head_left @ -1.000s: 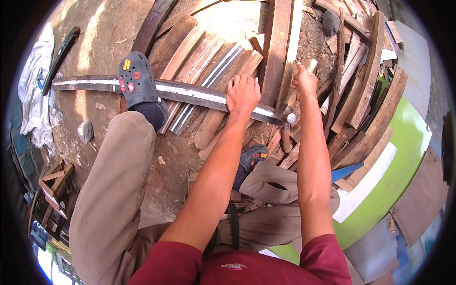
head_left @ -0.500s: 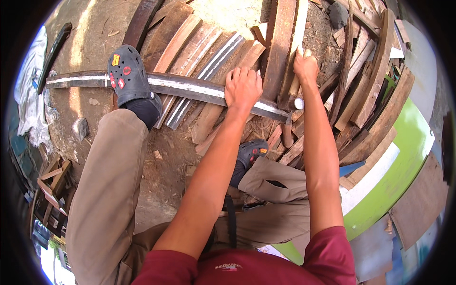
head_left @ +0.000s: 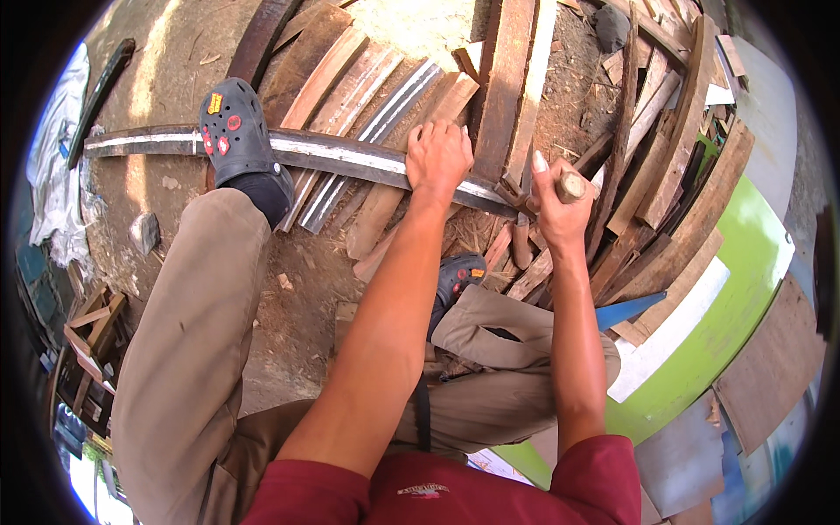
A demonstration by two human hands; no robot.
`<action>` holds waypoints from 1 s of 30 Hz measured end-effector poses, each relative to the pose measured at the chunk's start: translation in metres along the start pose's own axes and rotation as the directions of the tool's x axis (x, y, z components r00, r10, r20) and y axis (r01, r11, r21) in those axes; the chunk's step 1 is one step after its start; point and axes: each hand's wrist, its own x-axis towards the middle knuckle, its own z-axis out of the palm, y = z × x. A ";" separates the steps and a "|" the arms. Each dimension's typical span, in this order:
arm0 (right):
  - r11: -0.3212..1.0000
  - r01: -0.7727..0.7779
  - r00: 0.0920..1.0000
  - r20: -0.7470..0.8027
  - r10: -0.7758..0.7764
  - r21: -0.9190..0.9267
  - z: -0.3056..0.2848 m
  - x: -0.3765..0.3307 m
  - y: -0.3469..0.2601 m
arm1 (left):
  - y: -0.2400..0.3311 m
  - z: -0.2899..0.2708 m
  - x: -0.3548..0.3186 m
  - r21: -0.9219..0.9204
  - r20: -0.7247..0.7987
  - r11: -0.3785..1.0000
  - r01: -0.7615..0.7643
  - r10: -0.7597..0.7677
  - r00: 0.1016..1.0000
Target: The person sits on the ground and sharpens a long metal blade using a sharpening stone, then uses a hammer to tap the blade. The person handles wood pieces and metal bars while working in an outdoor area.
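A long dark plank [head_left: 350,159] with a white painted stripe lies across other wood, its right end near my right hand. My left foot in a grey clog [head_left: 238,131] rests on its left part. My left hand [head_left: 439,157] is closed over the plank near its right end. In my closed right hand [head_left: 560,206] is a wooden-handled tool [head_left: 570,185], its round butt end facing up. The tool's dark head is by the plank's end; its exact kind cannot be made out.
Several loose planks [head_left: 328,74] lie beneath and beyond the striped plank. A thick brown beam [head_left: 503,96] runs away from me. Scrap wood [head_left: 691,131] is heaped at the right, beside a green panel [head_left: 726,289]. A blue pointed piece [head_left: 632,311] sticks out near my right forearm.
My right hand has come nearer and turned, so the handle's butt now faces up and the tool's head is at the plank's end. My left hand stays on the plank.
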 end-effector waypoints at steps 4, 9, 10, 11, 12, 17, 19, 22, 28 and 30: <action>0.992 0.115 0.992 0.051 -0.112 -0.053 -0.007 -0.019 0.002 | 0.001 -0.003 0.000 -0.001 0.016 1.000 0.012 -0.012 1.000; 0.984 0.174 0.983 0.048 -0.176 0.039 -0.012 -0.028 0.015 | 0.000 -0.003 0.000 0.007 0.033 1.000 0.016 -0.017 0.999; 0.978 0.195 0.978 0.057 -0.199 0.068 -0.013 -0.028 0.017 | 0.000 -0.003 0.000 0.006 0.019 1.000 0.010 -0.010 1.000; 0.971 0.211 0.975 0.051 -0.218 0.110 -0.014 -0.028 0.019 | 0.000 -0.002 -0.001 0.008 0.030 1.000 0.010 -0.010 1.000; 0.975 0.196 0.975 0.086 -0.206 0.108 -0.015 -0.029 0.020 | 0.000 -0.002 -0.002 0.009 0.039 1.000 0.006 -0.007 0.999; 0.981 0.179 0.964 0.185 -0.191 0.081 -0.025 -0.031 0.011 | -0.001 0.000 -0.002 -0.032 -0.019 0.999 -0.020 0.020 1.000; 0.984 0.178 0.945 0.280 -0.170 -0.002 -0.031 -0.037 0.003 | -0.001 0.000 -0.003 -0.037 -0.024 0.999 -0.027 0.026 0.999; 0.991 0.129 0.926 0.361 -0.107 -0.038 -0.038 -0.040 -0.005 | -0.002 0.000 -0.005 -0.041 -0.024 0.999 -0.027 0.026 0.999; 0.977 0.204 0.838 0.506 -0.206 0.060 -0.069 -0.036 0.003 | -0.002 0.000 -0.002 -0.010 0.048 1.000 -0.004 0.004 0.999; 0.942 0.238 0.840 0.437 -0.323 0.238 -0.094 -0.044 0.003 | 0.000 -0.001 0.001 0.018 0.070 1.000 0.008 -0.009 0.997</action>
